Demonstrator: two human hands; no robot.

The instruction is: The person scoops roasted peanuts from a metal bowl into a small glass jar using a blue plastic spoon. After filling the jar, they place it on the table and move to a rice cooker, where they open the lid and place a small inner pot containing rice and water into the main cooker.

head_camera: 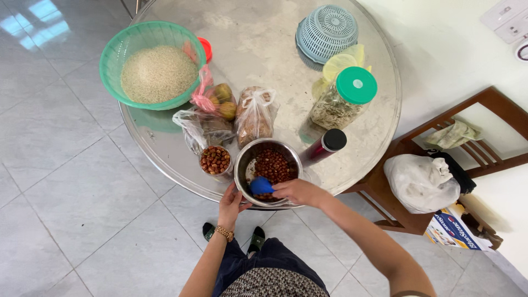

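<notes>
Leftmost, I see a green basket (pixel 113 52) of white rice on the round metal table (pixel 374 126), with a red lid (pixel 206 48) just behind its rim. Next come three tied plastic bags: a pink one with green fruit (pixel 220 99), a clear one with dark contents (pixel 203 131), and a clear one with brown grains (pixel 254 118). In front of them stands a small open jar of nuts (pixel 215 160).

My left hand (pixel 230 206) grips the near rim of the steel bowl (pixel 245 159), thumb over the edge, fingers clenched on it. The bowl sits at the table's near edge and holds reddish-brown nuts. My right hand (pixel 300 191) is closed around a blue scoop (pixel 262 186), which lies inside the bowl at its near side. The scoop's long axis runs roughly left to right, its rounded end pointing left, its handle hidden in my fingers.

Rightward stands a dark red flask with a black cap (pixel 325 145), tilted in view toward the right, then a clear jar with a green lid (pixel 345 98), yellow lids (pixel 344 61) and an upturned blue strainer (pixel 326 32). Beyond the table, a wooden chair (pixel 498 104) carries a white bag (pixel 421 181).
</notes>
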